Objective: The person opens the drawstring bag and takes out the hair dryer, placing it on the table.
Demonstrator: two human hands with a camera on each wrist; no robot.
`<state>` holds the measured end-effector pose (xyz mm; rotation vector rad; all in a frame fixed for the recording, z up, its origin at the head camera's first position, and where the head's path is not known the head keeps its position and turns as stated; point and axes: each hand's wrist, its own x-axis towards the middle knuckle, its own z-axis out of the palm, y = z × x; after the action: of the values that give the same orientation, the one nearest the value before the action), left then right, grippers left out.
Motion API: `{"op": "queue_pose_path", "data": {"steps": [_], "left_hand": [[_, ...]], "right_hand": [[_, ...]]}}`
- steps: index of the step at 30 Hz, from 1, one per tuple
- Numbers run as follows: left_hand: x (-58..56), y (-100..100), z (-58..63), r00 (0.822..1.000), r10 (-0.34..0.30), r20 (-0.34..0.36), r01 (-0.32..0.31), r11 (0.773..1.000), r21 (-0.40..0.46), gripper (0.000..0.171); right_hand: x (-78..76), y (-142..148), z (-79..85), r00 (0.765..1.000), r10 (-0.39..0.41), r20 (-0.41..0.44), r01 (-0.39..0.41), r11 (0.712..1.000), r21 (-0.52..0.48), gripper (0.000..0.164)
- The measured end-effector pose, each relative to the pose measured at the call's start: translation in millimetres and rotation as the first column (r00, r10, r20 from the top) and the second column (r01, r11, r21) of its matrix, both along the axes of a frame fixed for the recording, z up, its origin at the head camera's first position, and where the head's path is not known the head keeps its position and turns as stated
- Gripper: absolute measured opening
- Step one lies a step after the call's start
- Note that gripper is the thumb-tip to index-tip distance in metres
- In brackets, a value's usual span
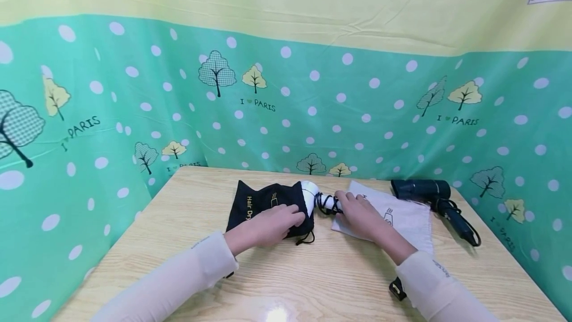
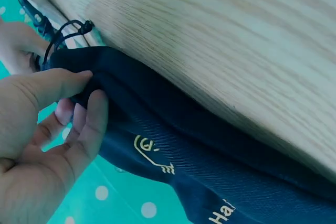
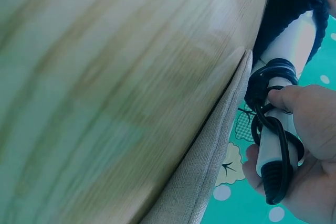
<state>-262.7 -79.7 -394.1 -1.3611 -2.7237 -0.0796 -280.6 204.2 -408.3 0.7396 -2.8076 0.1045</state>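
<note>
A white hair dryer (image 1: 309,194) lies with its head partly inside a black drawstring bag (image 1: 241,212) with gold lettering. Its handle, wound with black cord (image 3: 278,124), sticks out to the right. My right hand (image 1: 359,215) grips that handle, the thumb over the cord in the right wrist view. With my left hand (image 1: 274,223) I pinch the bag's edge near its mouth, thumb on one side and fingers on the other in the left wrist view. The bag's drawstring (image 1: 306,238) hangs out at the mouth. The dryer's front end is hidden in the bag.
A white cloth bag (image 1: 402,217) with a dryer print lies flat under and beyond my right hand. At the table's right stands a black hair dryer (image 1: 420,190) with its cord wrapped on the handle. Patterned curtain (image 1: 286,113) borders the wooden table (image 1: 286,282).
</note>
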Motion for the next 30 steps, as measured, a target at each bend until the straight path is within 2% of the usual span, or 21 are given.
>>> {"op": "queue_pose_path", "data": {"steps": [7, 14, 25, 27, 30], "left_hand": [[-2.7, -5, -2.6, 0.997, -0.076, 0.023, 0.074, 0.995, 0.061, 0.029], [-1.7, -15, -2.1, 0.993, -0.093, 0.07, 0.086, 0.992, 0.091, 0.027], [-4.0, -33, 7.2, 0.978, -0.048, 0.202, 0.035, 0.997, 0.068, 0.032], [-5.8, -36, 7.5, 0.976, -0.026, 0.215, 0.016, 0.999, 0.046, 0.034], [-8.3, -39, 7.5, 0.982, 0.007, 0.187, -0.006, 1.0, -0.007, 0.036]], "right_hand": [[0.3, 0, -3.0, 1.0, 0.004, 0.005, -0.004, 1.0, -0.02, 0.048], [1.6, 0, -2.1, 1.0, 0.009, 0.021, -0.008, 1.0, -0.018, 0.047], [5.3, 2, 6.0, 0.994, 0.026, 0.103, -0.024, 0.999, -0.021, 0.044], [5.6, 4, 7.3, 0.993, 0.024, 0.118, -0.022, 0.999, -0.024, 0.045], [6.1, 6, 10.1, 0.991, 0.014, 0.131, -0.012, 1.0, -0.018, 0.045]]}}
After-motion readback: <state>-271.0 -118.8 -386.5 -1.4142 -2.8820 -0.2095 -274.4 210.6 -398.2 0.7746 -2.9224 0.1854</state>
